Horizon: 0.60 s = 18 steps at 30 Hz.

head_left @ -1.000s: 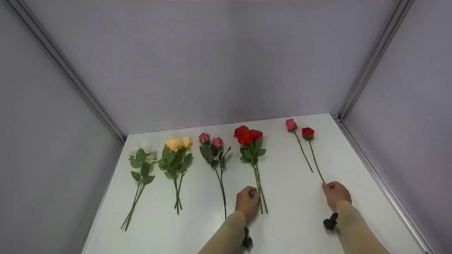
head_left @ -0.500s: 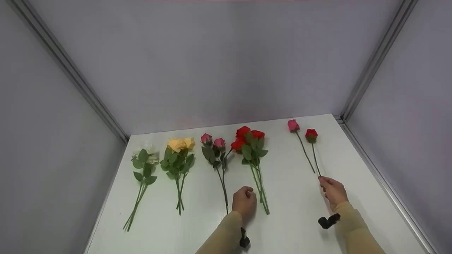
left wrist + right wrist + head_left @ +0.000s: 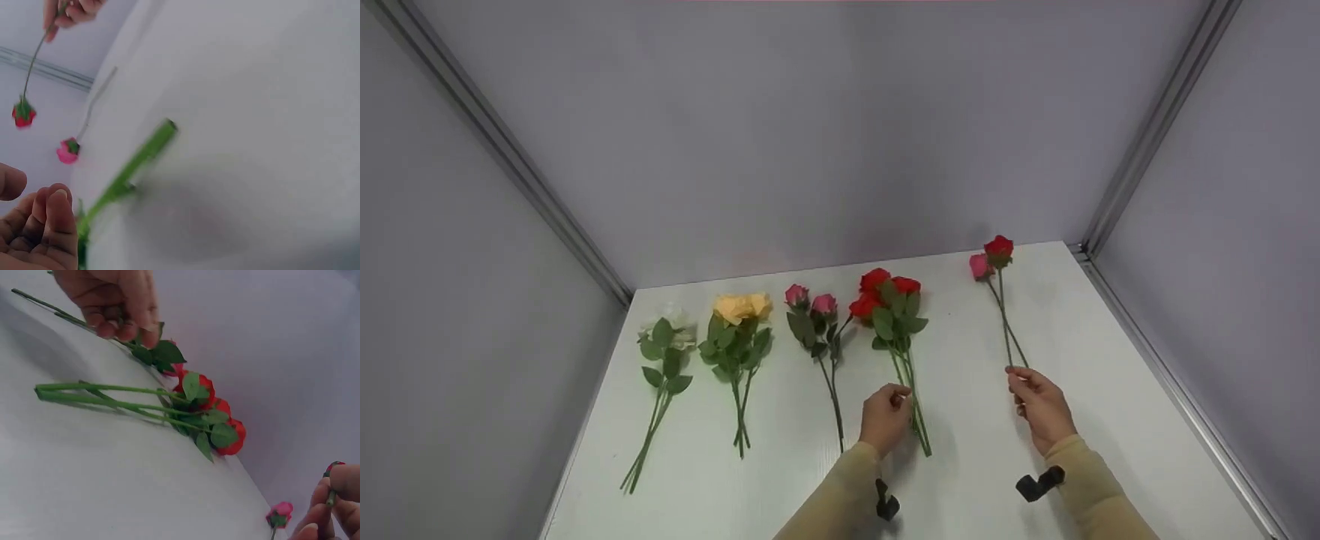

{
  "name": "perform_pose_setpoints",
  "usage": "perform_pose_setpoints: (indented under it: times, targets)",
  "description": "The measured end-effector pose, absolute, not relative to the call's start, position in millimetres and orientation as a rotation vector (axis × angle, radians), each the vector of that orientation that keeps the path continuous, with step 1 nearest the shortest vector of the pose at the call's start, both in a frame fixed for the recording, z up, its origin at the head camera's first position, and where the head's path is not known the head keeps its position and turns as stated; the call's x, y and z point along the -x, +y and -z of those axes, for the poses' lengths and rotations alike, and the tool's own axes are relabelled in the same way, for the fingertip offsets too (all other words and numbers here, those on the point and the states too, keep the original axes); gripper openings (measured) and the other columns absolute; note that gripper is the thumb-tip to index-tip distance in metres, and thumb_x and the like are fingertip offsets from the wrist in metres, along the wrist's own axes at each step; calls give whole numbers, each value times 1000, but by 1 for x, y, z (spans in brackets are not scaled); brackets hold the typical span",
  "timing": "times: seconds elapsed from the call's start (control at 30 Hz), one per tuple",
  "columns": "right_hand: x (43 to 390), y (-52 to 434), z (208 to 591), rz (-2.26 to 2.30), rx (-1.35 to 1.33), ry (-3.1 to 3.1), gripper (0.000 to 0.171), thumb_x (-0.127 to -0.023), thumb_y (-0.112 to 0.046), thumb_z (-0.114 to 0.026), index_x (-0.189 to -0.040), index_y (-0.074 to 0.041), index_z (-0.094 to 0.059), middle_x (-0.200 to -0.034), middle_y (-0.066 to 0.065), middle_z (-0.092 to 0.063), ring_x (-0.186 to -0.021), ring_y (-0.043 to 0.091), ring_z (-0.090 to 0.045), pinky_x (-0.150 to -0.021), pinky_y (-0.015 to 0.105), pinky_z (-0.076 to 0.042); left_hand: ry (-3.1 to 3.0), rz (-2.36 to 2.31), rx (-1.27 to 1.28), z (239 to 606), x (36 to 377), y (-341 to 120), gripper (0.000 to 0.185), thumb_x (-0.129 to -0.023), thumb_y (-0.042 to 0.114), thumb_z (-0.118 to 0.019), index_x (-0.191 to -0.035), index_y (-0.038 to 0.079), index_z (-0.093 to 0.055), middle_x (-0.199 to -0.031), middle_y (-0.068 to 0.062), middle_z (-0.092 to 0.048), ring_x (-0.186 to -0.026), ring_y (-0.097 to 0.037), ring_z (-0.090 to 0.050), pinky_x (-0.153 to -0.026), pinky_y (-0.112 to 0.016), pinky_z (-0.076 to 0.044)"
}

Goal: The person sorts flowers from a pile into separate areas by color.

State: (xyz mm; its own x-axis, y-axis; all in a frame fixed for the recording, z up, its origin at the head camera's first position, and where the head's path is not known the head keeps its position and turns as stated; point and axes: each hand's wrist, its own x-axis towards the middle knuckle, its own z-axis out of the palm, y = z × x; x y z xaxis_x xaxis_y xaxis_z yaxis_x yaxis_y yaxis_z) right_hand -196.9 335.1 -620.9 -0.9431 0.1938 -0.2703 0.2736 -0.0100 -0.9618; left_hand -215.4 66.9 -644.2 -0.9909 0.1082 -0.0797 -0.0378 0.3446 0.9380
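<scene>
My right hand [image 3: 1041, 409] pinches the lower stem of a single red rose [image 3: 999, 248], which is raised off the table with its bloom towards the back. In the head view this rose overlaps a single pink rose [image 3: 979, 266] lying on the table. Loosely curled and holding nothing, my left hand [image 3: 885, 420] is just left of the stems of the red rose bunch [image 3: 876, 280]. A gap shows between its thumb and fingers [image 3: 59, 211] in the left wrist view. The right wrist view shows the stem end [image 3: 331, 498] poking out between my right fingertips.
Further left on the white table [image 3: 682, 517] lie two pink roses [image 3: 824, 304], a yellow rose bunch [image 3: 742, 307] and a white rose bunch [image 3: 681, 334], all with stems towards me. Grey panels, including the back wall [image 3: 840, 135], enclose the left, back and right sides.
My right hand has lifted the single red rose and brought it left, over beside the pink one. One red bloom in the bunch has shifted left; my left hand has moved only slightly.
</scene>
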Motion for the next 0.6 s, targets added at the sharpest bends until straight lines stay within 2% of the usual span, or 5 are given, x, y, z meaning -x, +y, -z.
perform_pose_setpoints:
  times: [0.17,0.43,0.6]
  targets:
    - [192,301,621,2066,-359,2234,35,-94,-28,-63,-123,-8,-60,-91,5,-52,-77,17,-46,-64,26,-42,2411,-1813,-155,623,217,79,12,-95,19,-60,-103,12,-67,-83,5,-60,-72,-8,-56,-63,-25,-48]
    - [176,248,608,1953,-167,2308,20,-93,-13,-64,-111,-6,-67,-87,8,-59,-72,17,-50,-59,26,-42,2332,-1903,-164,616,214,89,20,-95,26,-61,-102,9,-69,-81,-3,-65,-69,-10,-62,-61,-26,-51]
    - [165,230,596,1866,-26,2339,18,-93,-9,-63,-110,-1,-66,-85,9,-60,-70,14,-52,-59,24,-43,2425,-1891,-194,620,210,89,12,-95,21,-61,-94,12,-69,-75,5,-62,-67,-9,-58,-59,-25,-49]
